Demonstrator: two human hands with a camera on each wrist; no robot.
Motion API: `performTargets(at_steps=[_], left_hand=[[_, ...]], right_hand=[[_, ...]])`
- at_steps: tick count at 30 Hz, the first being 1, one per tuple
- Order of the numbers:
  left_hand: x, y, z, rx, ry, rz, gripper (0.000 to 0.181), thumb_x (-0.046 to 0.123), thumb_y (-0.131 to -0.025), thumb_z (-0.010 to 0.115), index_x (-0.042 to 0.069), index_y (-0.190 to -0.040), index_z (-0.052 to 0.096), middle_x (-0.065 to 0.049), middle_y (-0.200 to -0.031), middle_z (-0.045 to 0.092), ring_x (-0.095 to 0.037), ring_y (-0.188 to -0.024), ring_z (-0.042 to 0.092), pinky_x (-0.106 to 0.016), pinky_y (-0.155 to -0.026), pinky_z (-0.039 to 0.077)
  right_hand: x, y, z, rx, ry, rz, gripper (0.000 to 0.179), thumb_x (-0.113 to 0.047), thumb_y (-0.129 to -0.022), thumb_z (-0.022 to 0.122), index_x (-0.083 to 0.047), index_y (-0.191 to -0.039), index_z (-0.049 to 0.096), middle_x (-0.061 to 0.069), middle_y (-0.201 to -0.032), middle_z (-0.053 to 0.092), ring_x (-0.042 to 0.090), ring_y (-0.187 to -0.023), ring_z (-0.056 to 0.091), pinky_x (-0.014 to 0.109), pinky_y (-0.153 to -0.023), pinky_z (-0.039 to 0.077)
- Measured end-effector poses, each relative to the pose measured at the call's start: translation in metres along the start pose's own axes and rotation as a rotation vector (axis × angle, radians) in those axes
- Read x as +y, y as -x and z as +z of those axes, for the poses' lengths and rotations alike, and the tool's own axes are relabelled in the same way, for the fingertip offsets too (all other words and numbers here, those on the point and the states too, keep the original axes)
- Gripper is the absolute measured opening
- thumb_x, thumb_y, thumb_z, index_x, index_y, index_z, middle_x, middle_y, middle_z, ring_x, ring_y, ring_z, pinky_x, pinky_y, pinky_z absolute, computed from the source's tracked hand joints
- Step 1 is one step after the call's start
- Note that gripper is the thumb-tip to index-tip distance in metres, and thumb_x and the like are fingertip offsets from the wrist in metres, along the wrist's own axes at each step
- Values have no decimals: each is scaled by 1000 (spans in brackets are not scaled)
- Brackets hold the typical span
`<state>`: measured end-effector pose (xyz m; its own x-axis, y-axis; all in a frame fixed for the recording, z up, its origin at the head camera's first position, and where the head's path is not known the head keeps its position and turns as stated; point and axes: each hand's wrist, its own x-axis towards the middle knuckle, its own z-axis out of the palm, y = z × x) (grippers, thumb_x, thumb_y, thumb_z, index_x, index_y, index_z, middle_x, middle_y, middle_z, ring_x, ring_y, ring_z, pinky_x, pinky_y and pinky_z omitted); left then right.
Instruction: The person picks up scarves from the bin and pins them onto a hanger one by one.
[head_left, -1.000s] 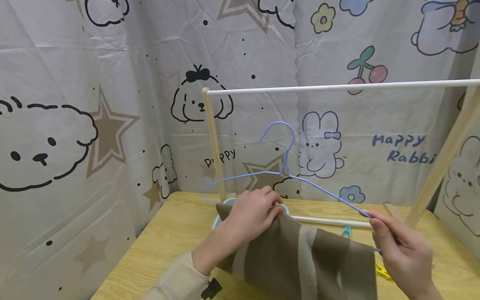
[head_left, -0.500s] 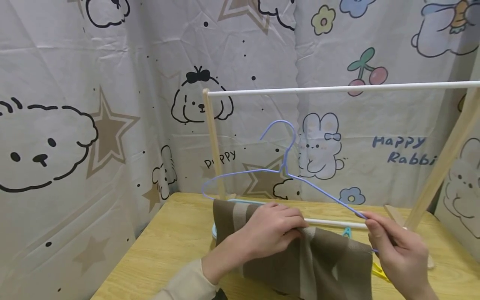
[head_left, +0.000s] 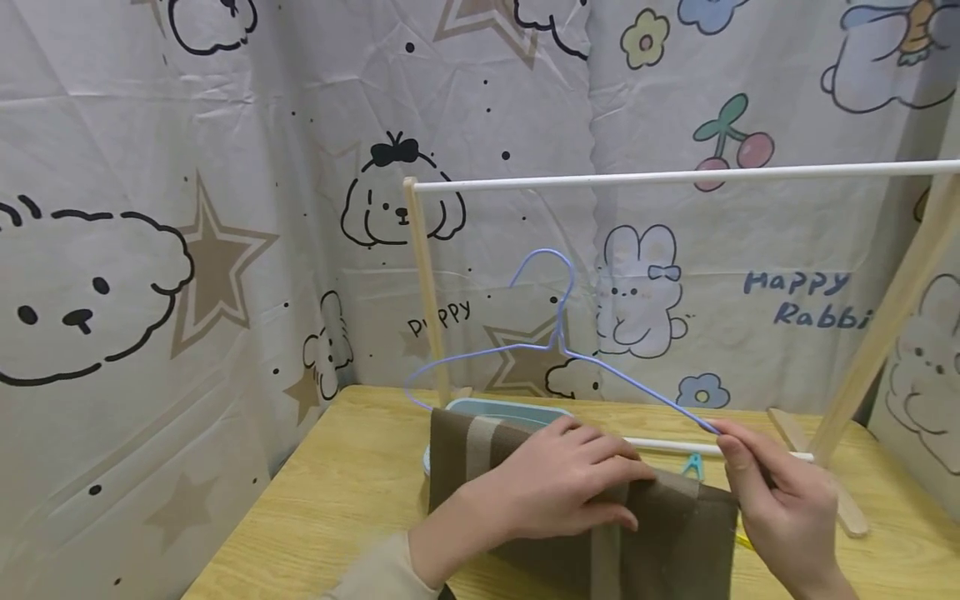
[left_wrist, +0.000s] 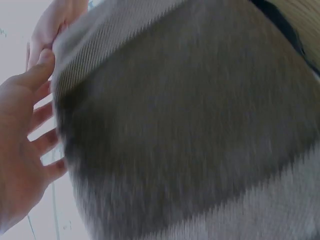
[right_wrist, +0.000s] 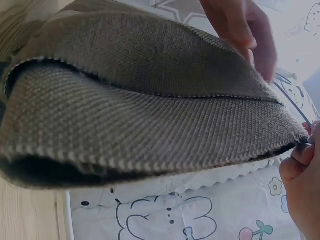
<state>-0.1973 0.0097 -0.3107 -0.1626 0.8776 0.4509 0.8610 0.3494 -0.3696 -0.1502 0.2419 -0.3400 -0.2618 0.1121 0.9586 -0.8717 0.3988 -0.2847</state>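
Observation:
A blue wire clothes hanger (head_left: pixel 637 385) stands upright, its hook up, in the head view. Draped over its lower part is a brown knit cloth (head_left: pixel 686 537) with pale stripes, hanging in front. At the hanger's right end my right hand (head_left: pixel 783 500) grips the wire beside the cloth's corner. My left hand (head_left: pixel 558 479) lies along the cloth's top edge, fingers extended and thumb apart. In the left wrist view the left hand (left_wrist: pixel 20 140) has its thumb at the near side of the cloth's edge, fingers partly hidden behind. Folded layers of cloth (right_wrist: pixel 140 120) fill the right wrist view.
Behind the hanger stands a rack with a white top rod (head_left: pixel 675 176) and wooden posts (head_left: pixel 423 283). A light blue container (head_left: pixel 517 407) sits behind the cloth. A teal clothespin (head_left: pixel 693 467) and a partly hidden yellow item (head_left: pixel 744 542) lie on the wooden table (head_left: pixel 300 492).
My left hand has slid rightward along the cloth's top edge, and its fingers have straightened. The cloth's left part now lies flatter. The right hand and hanger have shifted slightly left.

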Motion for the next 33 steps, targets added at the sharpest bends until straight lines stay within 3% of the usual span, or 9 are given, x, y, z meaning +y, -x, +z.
performTargets(at_steps=[5,9,11,14,17,20,27,31,33], left_hand=[[10,-12,9,249,-128,5,20,47,-95,63,32,-104,73,21,-98,67,1,-89,64,-20,-81,48],[14,-20,14,403,-97,-55,15,41,-95,65,31,-88,73,21,-84,65,3,-76,63,-16,-70,45],[15,-21,16,397,-40,-91,14,40,-95,65,30,-89,74,21,-84,65,4,-76,62,-13,-68,44],[16,-18,16,283,61,-116,17,44,-94,66,29,-98,73,21,-92,66,5,-84,62,-13,-75,46],[16,-12,15,129,69,-108,29,50,-93,64,29,-112,69,20,-102,66,3,-93,63,-15,-80,47],[15,-7,15,69,5,-56,35,48,-94,63,30,-124,65,20,-108,66,2,-100,63,-16,-80,47],[3,0,23,284,-123,146,29,22,-100,57,30,-126,68,20,-114,69,-1,-105,64,-15,-82,47],[-4,0,25,403,-157,233,25,22,-98,59,29,-118,72,16,-115,71,-4,-103,66,-17,-87,49],[-6,0,23,404,-161,239,23,25,-98,60,30,-117,72,17,-117,71,-4,-103,67,-18,-89,49]], right_hand=[[-3,2,11,0,-15,-20,17,5,-91,66,22,-90,67,-12,-75,62,-3,-53,41,12,-43,28],[-1,6,15,-5,0,-25,19,2,-91,67,21,-90,68,-15,-88,69,-3,-55,42,11,-45,29],[1,7,16,-5,11,-26,20,1,-91,67,21,-90,68,-16,-95,70,-4,-56,43,11,-46,29],[2,8,16,-6,33,-30,22,-1,-92,67,21,-90,68,-17,-97,70,-4,-57,43,10,-46,29],[2,8,14,3,50,-36,25,-3,-93,67,21,-90,68,-17,-89,67,-4,-56,41,9,-47,29],[1,5,14,14,49,-42,28,-6,-93,68,21,-89,68,-15,-82,64,-4,-55,40,8,-47,27],[-2,-3,18,50,-13,-73,24,0,-92,67,23,-89,68,-13,-92,71,-5,-60,45,6,-52,31],[-4,-6,13,34,44,-57,22,1,-93,65,22,-89,68,-10,-71,64,-5,-54,40,5,-50,29],[-3,-7,10,30,74,-51,20,1,-92,65,21,-89,69,-7,-61,55,-4,-50,37,6,-48,27]])
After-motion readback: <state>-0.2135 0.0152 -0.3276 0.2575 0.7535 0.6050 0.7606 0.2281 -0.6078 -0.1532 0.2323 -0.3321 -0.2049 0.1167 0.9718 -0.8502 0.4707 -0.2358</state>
